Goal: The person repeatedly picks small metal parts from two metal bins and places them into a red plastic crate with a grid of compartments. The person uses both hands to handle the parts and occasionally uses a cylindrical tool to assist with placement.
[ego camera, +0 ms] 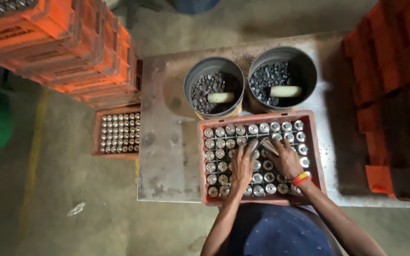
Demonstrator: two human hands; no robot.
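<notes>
Resting on one red crate (204, 156) of metal cylinders (219, 132): two hands, left hand (243, 163), right hand (285, 159).

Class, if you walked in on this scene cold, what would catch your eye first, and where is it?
Centre stage, the left hand and right hand rest on shiny metal cylinders packed in an orange crate on the table. Behind it stand two dark buckets of small parts; orange crate stacks tower at upper left.
</notes>
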